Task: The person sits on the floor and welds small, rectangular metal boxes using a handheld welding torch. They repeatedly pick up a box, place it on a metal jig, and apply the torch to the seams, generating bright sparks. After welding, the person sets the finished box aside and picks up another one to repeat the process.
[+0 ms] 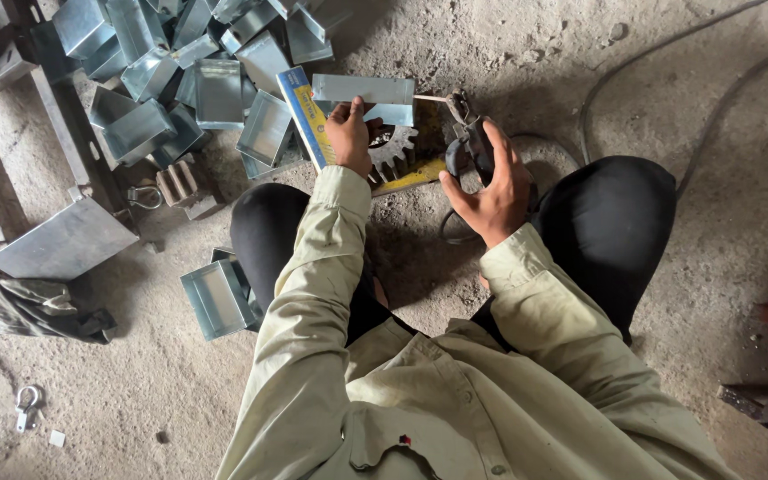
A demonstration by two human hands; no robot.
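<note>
A pile of folded metal boxes (184, 76) fills the dusty floor's (580, 53) far-left corner. The left hand (349, 135) grips one metal box (364, 96) over a gear (393, 149); the right hand (489, 182) clasps a welding holder (466, 142), rod touching the box's edge. Weld apparently unfinished.

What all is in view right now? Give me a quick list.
Box: one, grey metal, under left hand.
Holder: one, dark, in right hand, thin rod pointing at the box.
Gear: one, dark, below the box.
Packet: one, blue and yellow, left of the gear.
Box pile: many, grey metal, upper left.
Lone box: one, grey, by left knee.
Cables: two, dark, upper right floor.
Rag: one, dark, left edge.
Left hand: on the box.
Right hand: grips the holder.
</note>
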